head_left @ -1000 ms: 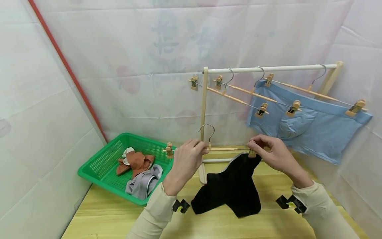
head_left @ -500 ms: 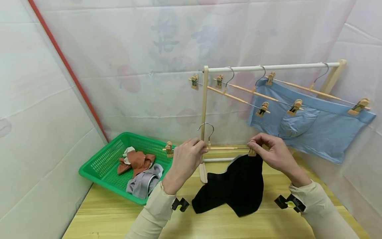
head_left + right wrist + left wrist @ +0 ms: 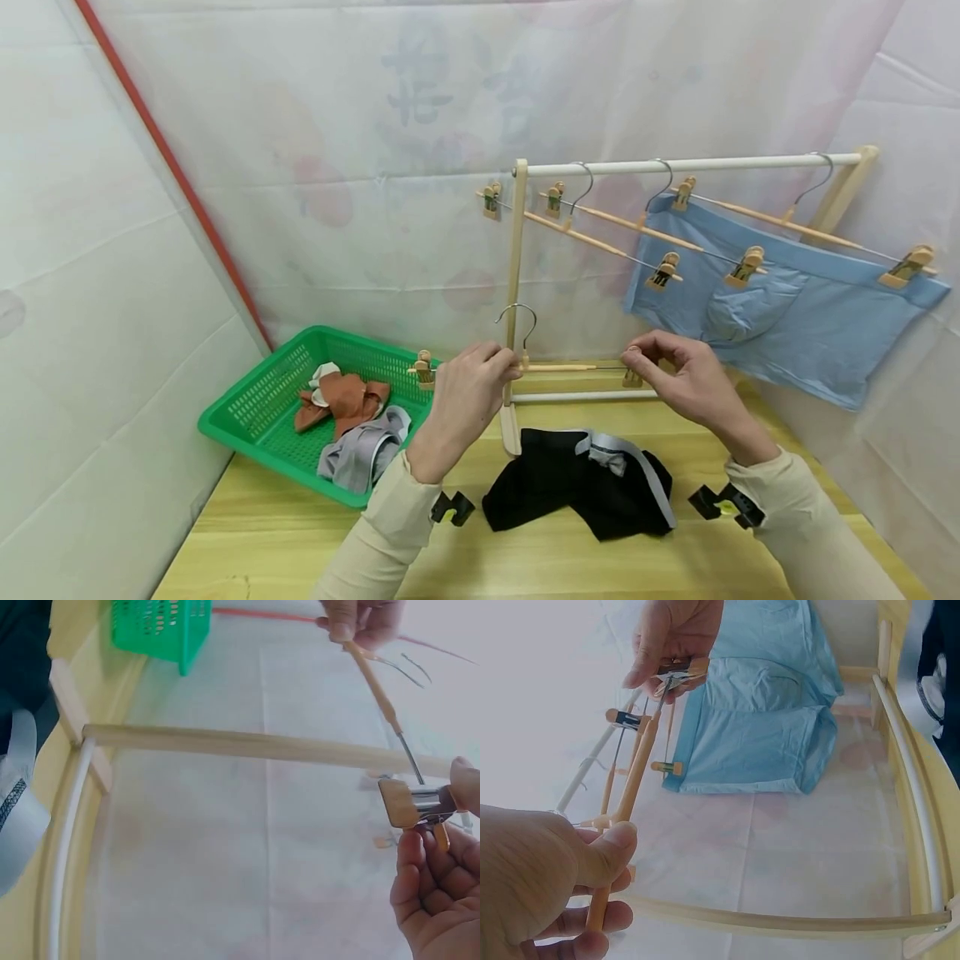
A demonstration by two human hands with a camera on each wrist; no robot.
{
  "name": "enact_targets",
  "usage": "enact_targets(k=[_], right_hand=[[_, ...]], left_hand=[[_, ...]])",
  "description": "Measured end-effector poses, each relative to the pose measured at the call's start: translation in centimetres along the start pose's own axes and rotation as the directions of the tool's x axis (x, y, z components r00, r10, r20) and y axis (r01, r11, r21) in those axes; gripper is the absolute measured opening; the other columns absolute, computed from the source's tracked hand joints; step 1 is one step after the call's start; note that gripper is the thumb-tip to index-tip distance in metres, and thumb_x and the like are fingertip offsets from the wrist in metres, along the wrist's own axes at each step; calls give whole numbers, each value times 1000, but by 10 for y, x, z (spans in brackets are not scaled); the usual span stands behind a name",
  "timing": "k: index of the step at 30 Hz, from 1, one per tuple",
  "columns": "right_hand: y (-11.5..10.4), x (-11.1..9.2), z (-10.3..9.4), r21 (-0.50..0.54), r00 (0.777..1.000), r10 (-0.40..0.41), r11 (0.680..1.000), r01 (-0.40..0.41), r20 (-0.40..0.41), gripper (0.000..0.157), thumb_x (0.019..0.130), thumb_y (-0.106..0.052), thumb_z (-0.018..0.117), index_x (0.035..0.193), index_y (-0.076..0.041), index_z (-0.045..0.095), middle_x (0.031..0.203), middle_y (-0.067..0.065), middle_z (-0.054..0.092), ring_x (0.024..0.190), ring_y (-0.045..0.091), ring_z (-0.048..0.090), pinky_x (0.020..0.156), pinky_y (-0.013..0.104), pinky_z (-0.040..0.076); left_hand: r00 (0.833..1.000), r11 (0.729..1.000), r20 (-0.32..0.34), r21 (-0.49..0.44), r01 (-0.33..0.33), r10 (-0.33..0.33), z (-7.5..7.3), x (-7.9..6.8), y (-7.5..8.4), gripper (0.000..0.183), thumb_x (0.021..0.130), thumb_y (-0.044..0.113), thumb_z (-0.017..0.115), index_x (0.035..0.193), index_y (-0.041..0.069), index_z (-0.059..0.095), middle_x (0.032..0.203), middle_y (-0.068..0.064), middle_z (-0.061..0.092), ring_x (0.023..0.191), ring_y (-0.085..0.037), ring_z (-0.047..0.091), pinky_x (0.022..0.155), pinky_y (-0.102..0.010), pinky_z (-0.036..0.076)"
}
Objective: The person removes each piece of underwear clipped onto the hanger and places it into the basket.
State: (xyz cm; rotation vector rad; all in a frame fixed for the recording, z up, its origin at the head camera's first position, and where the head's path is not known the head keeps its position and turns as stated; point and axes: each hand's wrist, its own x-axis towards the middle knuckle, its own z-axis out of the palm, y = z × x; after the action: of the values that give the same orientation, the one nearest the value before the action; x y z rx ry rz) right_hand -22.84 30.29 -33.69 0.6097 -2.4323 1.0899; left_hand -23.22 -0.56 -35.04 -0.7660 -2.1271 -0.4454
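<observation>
My left hand (image 3: 468,404) grips the middle of a clip hanger (image 3: 562,367), just by its metal hook. At the hanger's right end, my right hand (image 3: 686,387) pinches the clip (image 3: 401,804) between thumb and fingers. Nothing hangs from this clip in the right wrist view. Below, a pair of black boxer briefs (image 3: 540,483) with a grey waistband lies crumpled on the table, apart from both hands. The hanger's left clip (image 3: 425,370) holds no cloth.
Behind the hands stands a small drying rack (image 3: 697,164) with several clip hangers. Light blue boxer briefs (image 3: 832,325) hang clipped at its right. A green basket (image 3: 247,446) at left holds orange cloth (image 3: 348,404) and grey cloth (image 3: 356,454).
The black boxer briefs have dropped from the right clip onto the table, and their grey waistband now shows. Both hands keep nearly the same place on the hanger.
</observation>
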Motion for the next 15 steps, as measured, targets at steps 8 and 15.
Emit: enact_targets(k=[8,15], right_hand=[[-2,3,1,-51,1000,3,999,-2,24,11,101,-20,65,109,-22,72,88,-4,71,74,9,63,64,23,48],[-13,13,-4,-120,995,-102,988,101,-3,22,98,-13,67,120,-17,69,100,-3,72,84,-1,62,75,14,50]], left_hand=[[1000,1000,11,31,-4,4,-1,0,0,10,97,26,69,93,19,75,87,4,72,72,-12,68,49,-25,51],[1000,1000,17,27,2,-2,-1,0,1,10,97,25,69,93,18,75,87,4,72,72,-13,68,49,-24,52]])
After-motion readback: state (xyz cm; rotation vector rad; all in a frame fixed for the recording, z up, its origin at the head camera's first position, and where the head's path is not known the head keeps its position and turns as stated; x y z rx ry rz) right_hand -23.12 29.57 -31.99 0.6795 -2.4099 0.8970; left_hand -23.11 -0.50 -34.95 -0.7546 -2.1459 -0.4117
